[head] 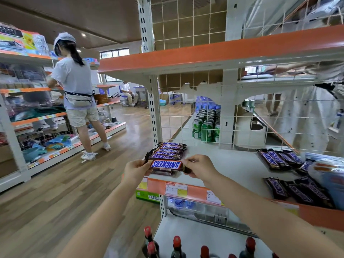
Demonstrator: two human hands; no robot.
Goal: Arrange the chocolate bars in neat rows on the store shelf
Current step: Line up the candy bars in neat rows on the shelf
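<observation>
A brown Snickers bar (pixel 166 164) is held level just above the front left of the white shelf (pixel 230 164). My left hand (pixel 135 171) pinches its left end and my right hand (pixel 200 166) pinches its right end. Behind it, a row of several Snickers bars (pixel 168 150) lies side by side at the shelf's left end, and one more bar lies partly hidden under the held one. More bars lie in a loose group (pixel 279 158) at the right and another loose group (pixel 299 190) near the front right edge.
An orange-edged shelf (pixel 204 54) hangs above. Green cans (pixel 204 129) stand behind the wire mesh back. Red-capped bottles (pixel 176 246) stand on the shelf below. A blue package (pixel 327 172) lies at the right. A person (pixel 78 90) stands at the aisle's left shelving.
</observation>
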